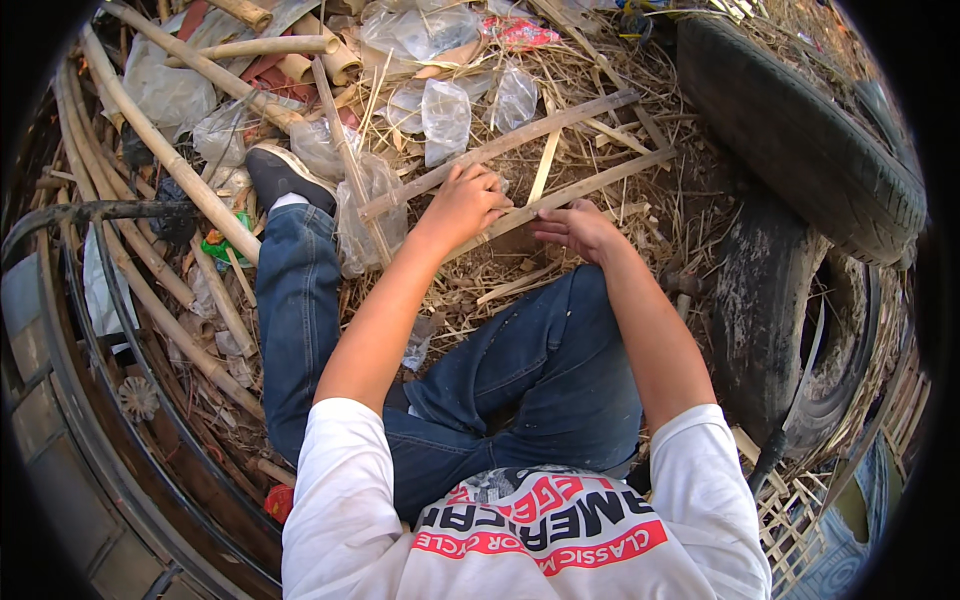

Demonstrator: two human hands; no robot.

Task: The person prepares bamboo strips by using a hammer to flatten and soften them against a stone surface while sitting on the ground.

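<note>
A ladder-like frame of bamboo slats lies on the ground ahead of me, with a far slat (590, 110), a near slat (620, 172) and short crosspieces joining them. My left hand (465, 208) rests over the frame, its fingers curled down onto the slats; their tips are partly hidden. Just to the right, my right hand (580, 230) is beside the near slat, fingers apart and pointing left, their tips touching its edge. A thin pale crosspiece (546, 155) runs away from between the hands. Another crosspiece (348, 150) crosses the frame's left end.
Two old tyres, one upper (810, 140) and one lower (765, 310), stand at right beside a long-bladed knife (805, 385). Bamboo poles (165, 130) and plastic bags (446, 120) litter the left and far ground. A metal frame (75, 370) curves along the left. My bent legs are close below the hands.
</note>
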